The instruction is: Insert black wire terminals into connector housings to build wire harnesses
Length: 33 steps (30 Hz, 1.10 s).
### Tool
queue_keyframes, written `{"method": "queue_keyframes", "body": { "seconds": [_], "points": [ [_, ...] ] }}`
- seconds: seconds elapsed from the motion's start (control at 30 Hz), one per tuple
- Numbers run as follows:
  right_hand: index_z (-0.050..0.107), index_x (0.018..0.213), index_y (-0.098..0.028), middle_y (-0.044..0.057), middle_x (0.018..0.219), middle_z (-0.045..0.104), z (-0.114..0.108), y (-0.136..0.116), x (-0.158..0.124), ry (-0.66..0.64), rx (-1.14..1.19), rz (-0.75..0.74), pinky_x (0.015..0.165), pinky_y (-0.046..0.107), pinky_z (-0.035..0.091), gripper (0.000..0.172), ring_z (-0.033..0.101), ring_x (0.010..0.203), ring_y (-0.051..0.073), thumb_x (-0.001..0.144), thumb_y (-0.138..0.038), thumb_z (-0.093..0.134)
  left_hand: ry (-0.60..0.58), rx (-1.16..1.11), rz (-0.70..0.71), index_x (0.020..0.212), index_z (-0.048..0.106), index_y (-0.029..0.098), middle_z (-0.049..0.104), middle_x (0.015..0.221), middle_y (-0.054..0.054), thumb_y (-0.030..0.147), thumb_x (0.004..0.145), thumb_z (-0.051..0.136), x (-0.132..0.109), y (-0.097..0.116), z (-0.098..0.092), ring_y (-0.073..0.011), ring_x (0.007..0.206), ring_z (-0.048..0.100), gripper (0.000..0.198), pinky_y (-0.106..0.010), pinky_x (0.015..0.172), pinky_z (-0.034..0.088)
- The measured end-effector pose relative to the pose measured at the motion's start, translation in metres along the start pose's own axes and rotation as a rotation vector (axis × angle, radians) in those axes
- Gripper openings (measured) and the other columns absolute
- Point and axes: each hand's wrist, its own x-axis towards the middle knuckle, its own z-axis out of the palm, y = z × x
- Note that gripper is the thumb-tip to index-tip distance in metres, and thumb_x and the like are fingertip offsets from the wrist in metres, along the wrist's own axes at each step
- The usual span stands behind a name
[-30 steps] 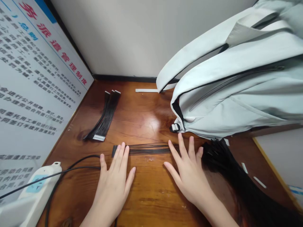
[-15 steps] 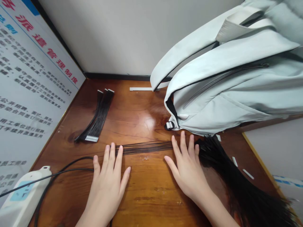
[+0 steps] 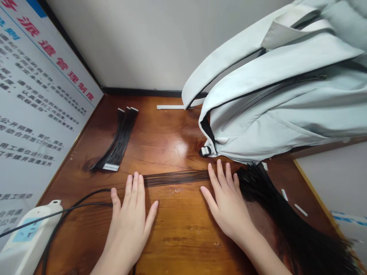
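A flat row of thin black wires (image 3: 176,178) stretches across the wooden table between my two hands. My left hand (image 3: 129,212) lies flat, its fingertips on the left end of the wires and its thumb held out. On the right end rests my right hand (image 3: 228,204), fingers spread and palm down. Both ends of the row are hidden under my fingers. Just right of my right hand, a thick bundle of loose black wires (image 3: 289,221) runs down to the lower right corner. Behind my left hand lie finished-looking black ribbon cables (image 3: 122,139) with white connectors.
A pale backpack (image 3: 281,99) fills the back right, its strap hanging over the table. A white strip (image 3: 170,107) lies near the back wall. At the lower left stands a white power strip (image 3: 33,236) with black cords (image 3: 78,200). Small white pieces (image 3: 300,209) lie at right.
The fingers of my left hand have drawn closer together and the wires lie slightly more spread. My right hand's fingers have shifted slightly left. The other things stay in place.
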Motion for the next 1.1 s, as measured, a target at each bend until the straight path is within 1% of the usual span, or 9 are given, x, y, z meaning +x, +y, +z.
{"method": "queue_keyframes", "body": {
  "seconds": [0.17, 0.3, 0.4, 0.5, 0.63, 0.73, 0.83, 1.0, 1.1],
  "points": [
    [0.012, 0.146, -0.019, 0.013, 0.152, 0.014, 0.0004, 0.0003, 0.0001, 0.014, 0.001, -0.01, 0.106, 0.058, 0.025, 0.061, 0.011, 0.139, 0.032, 0.092, -0.04, 0.032, 0.007, -0.012, -0.004, 0.143, 0.001, -0.001, 0.035, 0.14, -0.027, 0.037, 0.092, 0.02, 0.0005, 0.0007, -0.0003, -0.0372, 0.132, 0.032, 0.067, -0.063, 0.102, 0.021],
    [0.01, 0.147, -0.018, 0.014, 0.152, 0.016, 0.0002, 0.0007, 0.0006, 0.009, -0.004, -0.019, 0.105, 0.055, 0.028, 0.062, 0.017, 0.139, 0.031, 0.092, -0.04, 0.032, -0.003, -0.032, -0.029, 0.143, -0.003, 0.0, 0.033, 0.141, -0.028, 0.039, 0.092, 0.02, 0.0013, 0.0014, -0.0011, -0.037, 0.13, 0.035, 0.068, -0.063, 0.101, 0.022],
    [0.011, 0.147, -0.018, 0.015, 0.151, 0.018, 0.0006, 0.0013, 0.0009, 0.016, -0.017, -0.026, 0.105, 0.054, 0.03, 0.063, 0.019, 0.138, 0.031, 0.092, -0.04, 0.033, -0.017, -0.056, -0.062, 0.142, -0.006, 0.001, 0.034, 0.14, -0.029, 0.04, 0.092, 0.024, 0.0019, 0.0018, -0.002, -0.0359, 0.13, 0.036, 0.071, -0.062, 0.102, 0.023],
    [0.009, 0.147, -0.02, 0.014, 0.152, 0.017, 0.0018, 0.002, 0.0012, 0.041, -0.015, -0.039, 0.104, 0.054, 0.03, 0.063, 0.021, 0.138, 0.031, 0.092, -0.04, 0.033, -0.024, -0.096, -0.095, 0.141, -0.011, 0.002, 0.036, 0.139, -0.028, 0.039, 0.091, 0.029, 0.0023, 0.0022, -0.0032, -0.0342, 0.131, 0.036, 0.073, -0.063, 0.102, 0.022],
    [0.009, 0.147, -0.02, 0.013, 0.152, 0.017, 0.0034, 0.0027, 0.0016, 0.049, -0.022, -0.045, 0.104, 0.055, 0.031, 0.063, 0.022, 0.137, 0.032, 0.092, -0.039, 0.032, -0.019, -0.142, -0.113, 0.141, -0.015, 0.005, 0.037, 0.139, -0.027, 0.037, 0.091, 0.031, 0.0026, 0.0023, -0.0049, -0.0333, 0.132, 0.034, 0.075, -0.063, 0.101, 0.024],
    [0.01, 0.147, -0.019, 0.014, 0.151, 0.018, 0.0038, 0.0027, 0.0019, 0.041, -0.031, -0.045, 0.103, 0.055, 0.031, 0.062, 0.022, 0.137, 0.032, 0.092, -0.039, 0.032, -0.02, -0.141, -0.113, 0.141, -0.015, 0.004, 0.037, 0.138, -0.028, 0.037, 0.091, 0.032, 0.0026, 0.002, -0.0054, -0.0329, 0.132, 0.033, 0.076, -0.062, 0.101, 0.025],
    [0.01, 0.147, -0.019, 0.014, 0.151, 0.018, 0.0038, 0.0024, 0.0021, 0.046, -0.033, -0.04, 0.103, 0.055, 0.032, 0.062, 0.022, 0.137, 0.032, 0.092, -0.039, 0.031, -0.031, -0.099, -0.092, 0.142, -0.01, 0.004, 0.037, 0.139, -0.027, 0.037, 0.091, 0.031, 0.0026, 0.0014, -0.0051, -0.0332, 0.132, 0.034, 0.073, -0.063, 0.101, 0.024],
    [0.009, 0.147, -0.02, 0.013, 0.152, 0.017, 0.0038, 0.0023, 0.0021, 0.055, -0.03, -0.047, 0.103, 0.055, 0.032, 0.063, 0.023, 0.137, 0.032, 0.092, -0.039, 0.032, -0.082, -0.026, -0.051, 0.144, 0.016, 0.01, 0.033, 0.143, -0.022, 0.037, 0.091, 0.029, 0.0025, 0.0005, -0.0049, -0.0349, 0.134, 0.03, 0.061, -0.065, 0.102, 0.02],
    [0.009, 0.147, -0.02, 0.013, 0.152, 0.017, 0.0043, 0.0025, 0.0018, 0.059, -0.033, -0.043, 0.103, 0.055, 0.031, 0.062, 0.023, 0.137, 0.032, 0.092, -0.039, 0.032, -0.087, -0.027, -0.055, 0.142, 0.025, 0.01, 0.034, 0.143, -0.022, 0.037, 0.091, 0.029, 0.0024, 0.0002, -0.0051, -0.0353, 0.134, 0.03, 0.058, -0.065, 0.102, 0.02]
  ]
}}
